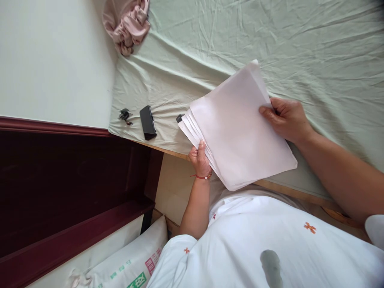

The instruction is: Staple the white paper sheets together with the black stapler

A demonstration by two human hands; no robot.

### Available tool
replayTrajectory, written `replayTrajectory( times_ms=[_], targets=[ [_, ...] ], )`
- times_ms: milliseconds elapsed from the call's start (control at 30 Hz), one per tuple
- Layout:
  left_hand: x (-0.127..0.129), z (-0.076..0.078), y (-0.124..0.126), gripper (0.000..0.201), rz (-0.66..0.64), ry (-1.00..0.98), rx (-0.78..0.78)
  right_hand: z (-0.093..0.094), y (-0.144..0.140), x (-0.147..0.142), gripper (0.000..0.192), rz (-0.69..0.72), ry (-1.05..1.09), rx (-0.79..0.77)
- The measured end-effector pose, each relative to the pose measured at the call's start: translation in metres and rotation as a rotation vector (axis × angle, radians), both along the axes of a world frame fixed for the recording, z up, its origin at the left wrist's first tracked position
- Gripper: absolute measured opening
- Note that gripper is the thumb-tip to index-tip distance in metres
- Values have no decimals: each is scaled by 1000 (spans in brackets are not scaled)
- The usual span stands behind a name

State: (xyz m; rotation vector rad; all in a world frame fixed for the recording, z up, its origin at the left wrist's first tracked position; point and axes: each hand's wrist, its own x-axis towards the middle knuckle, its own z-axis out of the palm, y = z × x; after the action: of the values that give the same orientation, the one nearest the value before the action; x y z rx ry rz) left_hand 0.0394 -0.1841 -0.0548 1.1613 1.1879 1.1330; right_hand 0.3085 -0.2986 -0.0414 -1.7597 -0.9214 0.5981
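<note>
Paper sheets [243, 128] in hands [286, 118], long axis slanting down toward right

Softly, fairly brightly lit: pale on the wall [57, 52] toward ten o'clock, near-black in the recess [66, 180] toward nine. Evenly pale on the paper sheets [237, 128], gently shadowed among folds of the light-green cloth [306, 52]. Darkened at the two o'clock corner; stretched toward edges.

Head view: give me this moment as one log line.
left hand: holds papers, thumb on top; right hand: pinches papers' right edge; papers: fanned at left; pink cloth: bunched on green sheet
</note>
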Motion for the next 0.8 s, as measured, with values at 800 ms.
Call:
replayTrajectory(
  times_ms=[800],
  targets=[
    [-2, 2, 0, 64, -44, -19, -48, -2, -1, 1, 65, 51, 85, 7]
  ],
)
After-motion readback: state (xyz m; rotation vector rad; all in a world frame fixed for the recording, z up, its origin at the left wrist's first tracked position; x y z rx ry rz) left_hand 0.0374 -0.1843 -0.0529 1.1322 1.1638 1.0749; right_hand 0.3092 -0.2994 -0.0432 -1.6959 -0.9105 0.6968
